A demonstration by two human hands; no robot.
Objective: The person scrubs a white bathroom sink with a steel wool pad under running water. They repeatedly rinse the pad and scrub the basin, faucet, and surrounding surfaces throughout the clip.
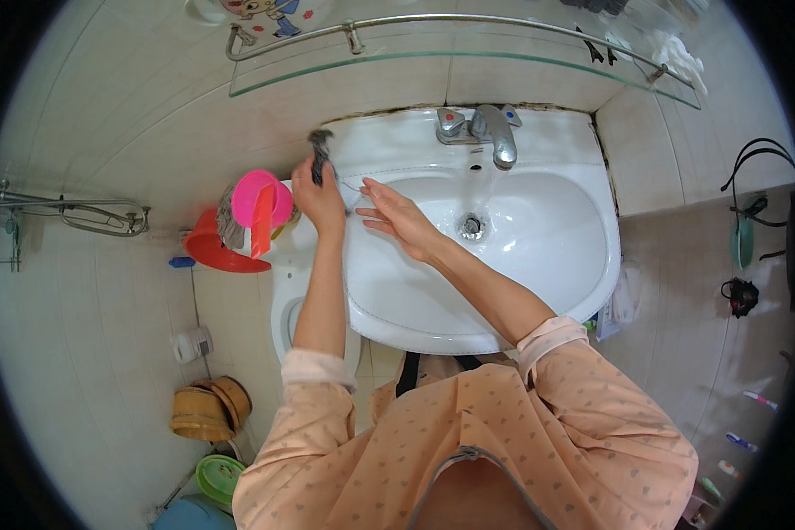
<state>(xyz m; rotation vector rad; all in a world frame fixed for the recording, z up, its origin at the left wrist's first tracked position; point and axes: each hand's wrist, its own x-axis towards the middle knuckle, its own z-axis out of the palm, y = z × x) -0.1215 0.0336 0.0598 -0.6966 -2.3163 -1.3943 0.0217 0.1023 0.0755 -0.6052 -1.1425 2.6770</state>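
My left hand (319,202) is over the left rim of the white washbasin (397,334), closed around a dark grey, tufted object (319,149). The tuft sticks up past my fingers, and my grip hides the rest; I cannot tell exactly what it is. My right hand (401,222) reaches over the basin's left side, palm partly up and fingers spread, with nothing held in it. Something thin and pale shows between the two hands, too faint to name. Water glistens around the metal drain (472,226), below the chrome faucet (497,136).
A glass shelf (404,58) with a metal rail spans the wall above the basin. At left are a pink plastic cup (258,199), a red basin (222,245) and the toilet (283,311). Wooden buckets (202,412) stand lower left. Toothbrushes (742,442) line the right wall.
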